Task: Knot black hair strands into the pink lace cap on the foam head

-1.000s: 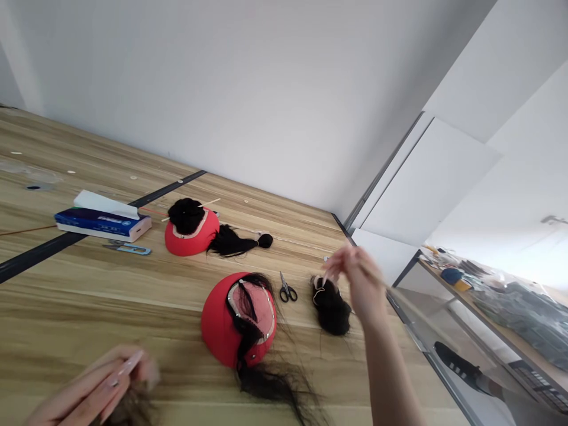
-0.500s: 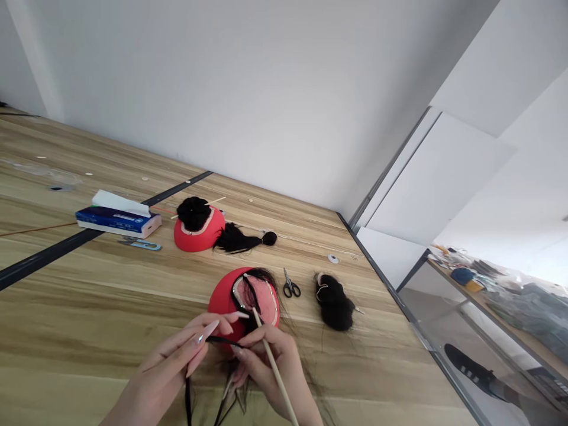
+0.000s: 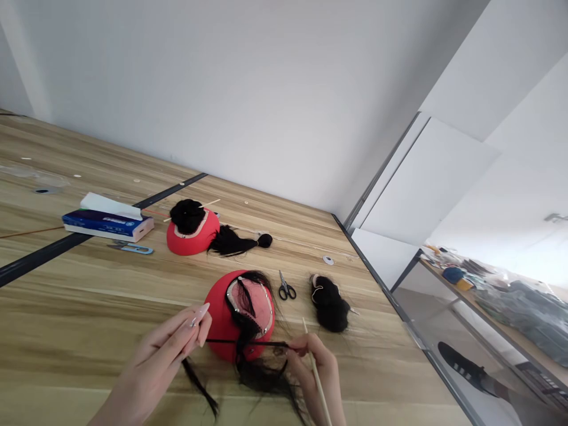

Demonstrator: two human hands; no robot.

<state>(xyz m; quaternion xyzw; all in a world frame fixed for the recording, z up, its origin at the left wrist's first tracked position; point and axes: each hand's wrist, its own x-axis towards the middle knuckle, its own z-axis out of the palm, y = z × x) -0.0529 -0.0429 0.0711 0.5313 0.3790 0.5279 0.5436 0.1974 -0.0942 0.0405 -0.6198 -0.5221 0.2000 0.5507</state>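
Observation:
My left hand [image 3: 171, 349] is closed on a thin strand of black hair [image 3: 222, 341], whose loose tail hangs below the fingers. The strand runs taut to my right hand [image 3: 317, 367], which pinches its other end. A slim pale wooden stick [image 3: 316, 378] also rests in my right hand, its tip pointing up. Just behind the strand sits a red dome-shaped block [image 3: 217, 296] with a pink net patch [image 3: 260, 299] pinned on it. Black hair [image 3: 242, 331] lies along the patch's edge and trails down the front of the block.
Beyond are a second red block [image 3: 193, 236] with a black bun and stick, a tied hair bundle [image 3: 235, 241], scissors [image 3: 286, 289], a black hairpiece [image 3: 331, 305], a tissue pack [image 3: 106, 225] and blue thread snips [image 3: 133, 248]. At right, a person's shoe [image 3: 461, 361] shows.
My hands have moved apart, my right hand going right with the stick, so the strand is now stretched straight between them. The view has shifted slightly.

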